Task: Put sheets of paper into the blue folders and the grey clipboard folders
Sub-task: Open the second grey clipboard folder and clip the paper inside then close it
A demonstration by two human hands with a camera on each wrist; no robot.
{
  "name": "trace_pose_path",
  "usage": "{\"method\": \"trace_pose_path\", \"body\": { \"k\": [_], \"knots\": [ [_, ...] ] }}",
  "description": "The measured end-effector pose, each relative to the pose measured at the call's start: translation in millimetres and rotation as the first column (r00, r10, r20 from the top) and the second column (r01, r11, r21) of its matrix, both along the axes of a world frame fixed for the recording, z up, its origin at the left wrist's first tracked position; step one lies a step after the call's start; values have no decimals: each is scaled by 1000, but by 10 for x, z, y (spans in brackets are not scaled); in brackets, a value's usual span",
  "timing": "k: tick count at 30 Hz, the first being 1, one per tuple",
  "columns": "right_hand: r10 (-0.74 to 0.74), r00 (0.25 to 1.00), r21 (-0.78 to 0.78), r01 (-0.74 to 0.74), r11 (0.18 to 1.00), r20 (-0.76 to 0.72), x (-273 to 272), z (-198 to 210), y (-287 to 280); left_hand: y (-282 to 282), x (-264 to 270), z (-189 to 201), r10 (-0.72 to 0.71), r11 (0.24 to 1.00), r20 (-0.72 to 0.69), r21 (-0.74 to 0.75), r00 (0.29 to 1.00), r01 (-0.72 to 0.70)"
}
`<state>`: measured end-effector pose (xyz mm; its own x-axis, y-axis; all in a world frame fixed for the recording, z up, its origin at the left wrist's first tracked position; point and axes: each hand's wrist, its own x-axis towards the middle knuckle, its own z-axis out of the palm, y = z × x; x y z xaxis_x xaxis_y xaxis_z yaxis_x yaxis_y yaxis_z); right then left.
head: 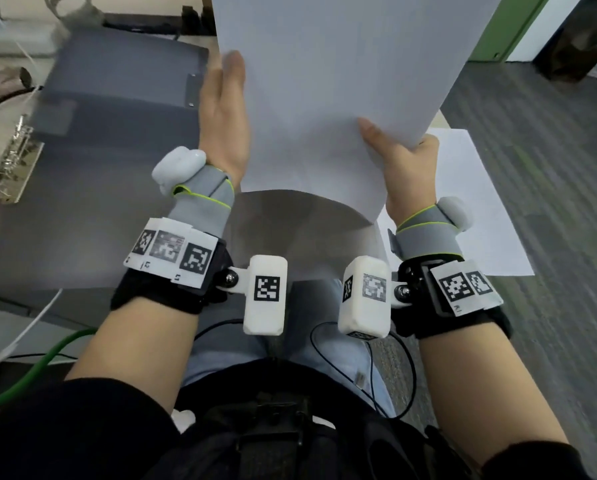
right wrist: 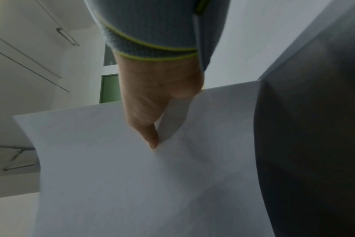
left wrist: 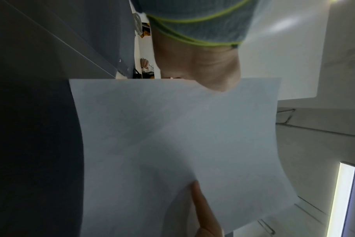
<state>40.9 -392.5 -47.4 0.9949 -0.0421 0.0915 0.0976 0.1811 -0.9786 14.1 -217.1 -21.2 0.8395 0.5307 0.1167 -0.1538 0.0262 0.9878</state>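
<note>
I hold a white sheet of paper [head: 324,81] upright in front of me with both hands. My left hand [head: 222,109] lies with straight fingers against the sheet's left edge, and its thumb is hidden behind the paper. My right hand [head: 390,150] pinches the lower right edge, thumb [right wrist: 150,137] on the near face and fingers behind. The sheet [left wrist: 172,136] hides my left fingers in the left wrist view. An open grey clipboard folder [head: 110,109] lies on the table to the left of the sheet.
A metal clip mechanism [head: 13,161] sits at the grey folder's left edge. Another white sheet [head: 480,209] lies at the right, near the table's edge above the carpet [head: 560,168]. A white cable and a green cable [head: 41,362] run along the front left.
</note>
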Motion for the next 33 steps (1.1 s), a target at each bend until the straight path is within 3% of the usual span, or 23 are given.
{"method": "trace_pose_path", "body": {
  "k": [4, 8, 11, 17, 24, 33],
  "knots": [
    [-53, 994, 38, 49, 998, 93, 27, 112, 28, 64, 23, 0, 87, 996, 30, -20, 996, -86],
    [-145, 974, 76, 133, 988, 175, 34, 151, 58, 147, 22, 82, 85, 989, 58, 114, 995, -92],
    [-223, 958, -36, 233, 972, 183, 54, 76, 79, 215, 63, -37, 114, 988, 12, 107, 993, -115],
    [-294, 955, -355, 262, 898, -39, 96, -256, 110, 247, 39, -386, 116, 981, -194, 178, 974, -81],
    [-233, 934, -461, 86, 883, -271, 97, -565, 2, 269, -27, -725, 79, 986, -466, 169, 881, 1],
    [-248, 924, -514, 68, 855, -291, 160, -589, 32, 285, 60, -863, 32, 987, -484, 155, 874, 49]
  ]
}}
